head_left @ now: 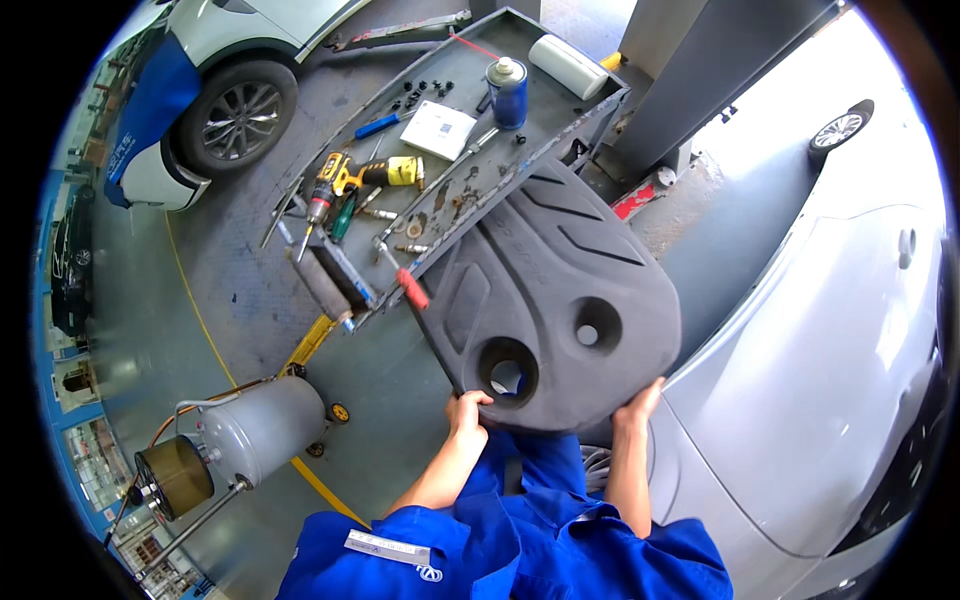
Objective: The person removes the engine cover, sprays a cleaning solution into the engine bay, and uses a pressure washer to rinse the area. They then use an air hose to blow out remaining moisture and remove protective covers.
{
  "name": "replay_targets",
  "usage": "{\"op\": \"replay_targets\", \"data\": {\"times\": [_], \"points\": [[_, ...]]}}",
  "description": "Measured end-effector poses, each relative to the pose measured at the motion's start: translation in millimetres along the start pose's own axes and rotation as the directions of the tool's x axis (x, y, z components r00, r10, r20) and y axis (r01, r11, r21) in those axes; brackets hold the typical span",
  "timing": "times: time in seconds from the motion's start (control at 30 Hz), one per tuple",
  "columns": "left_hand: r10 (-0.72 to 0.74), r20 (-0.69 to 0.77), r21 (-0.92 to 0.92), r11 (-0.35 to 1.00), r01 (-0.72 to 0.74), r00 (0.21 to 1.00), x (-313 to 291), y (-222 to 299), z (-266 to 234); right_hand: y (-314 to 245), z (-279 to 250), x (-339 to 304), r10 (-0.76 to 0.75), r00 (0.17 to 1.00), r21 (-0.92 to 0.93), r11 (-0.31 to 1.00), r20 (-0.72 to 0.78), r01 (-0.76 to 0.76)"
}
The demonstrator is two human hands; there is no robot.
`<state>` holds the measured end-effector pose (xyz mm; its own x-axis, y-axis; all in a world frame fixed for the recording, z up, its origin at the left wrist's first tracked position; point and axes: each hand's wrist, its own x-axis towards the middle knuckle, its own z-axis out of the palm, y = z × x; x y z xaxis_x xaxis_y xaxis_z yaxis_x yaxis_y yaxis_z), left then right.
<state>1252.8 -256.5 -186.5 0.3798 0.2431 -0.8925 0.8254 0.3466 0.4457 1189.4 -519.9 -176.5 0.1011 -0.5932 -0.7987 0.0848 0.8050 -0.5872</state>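
Gripping a gray molded cover [545, 290] by its near rim, left hand [468, 408] and right hand [638, 402] hold it beside the right edge of the surface [555, 115]; it looks stiff, light, best taken at opposite sides.

Illumination is bright. The floor [790, 110] at upper right overexposes to white. Glare streaks the silver car [800, 350]. Recesses in the matte grey cover [635, 290] hold dark shadow. Fisheye distortion curves peripheral lines; black borders the circular field; rim detail is soft.
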Motion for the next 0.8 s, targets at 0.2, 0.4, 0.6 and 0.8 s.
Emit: {"op": "replay_targets", "data": {"times": [0.2, 0.4, 0.6, 0.8], "points": [[-0.326, 0.293, 0.224, 0.937, 0.267, 0.899, -81.4, 42.1, -63.1, -78.9, -38.3, -162.5, -0.238, 0.880, 0.185, 0.967, 0.410, 0.175], [-0.713, 0.379, 0.534, 0.689, 0.490, 0.590, -59.3, 88.9, -128.0, -48.2, 35.8, -210.7, -0.301, 0.818, -0.160, 0.892, 0.491, 0.424], [0.317, 0.653, 0.499, 0.503, -0.706, 0.688, -67.0, 129.4, -155.4, 56.8, 91.4, -207.9, 0.129, 0.730, -0.467, 0.839, 0.671, 0.281], [0.520, 0.657, 0.715, -0.200, -0.670, 0.546, -108.0, 100.7, -99.0, 81.2, 86.5, -177.7, 0.739, 0.378, -0.830, 0.510, 0.557, 0.226]]}}
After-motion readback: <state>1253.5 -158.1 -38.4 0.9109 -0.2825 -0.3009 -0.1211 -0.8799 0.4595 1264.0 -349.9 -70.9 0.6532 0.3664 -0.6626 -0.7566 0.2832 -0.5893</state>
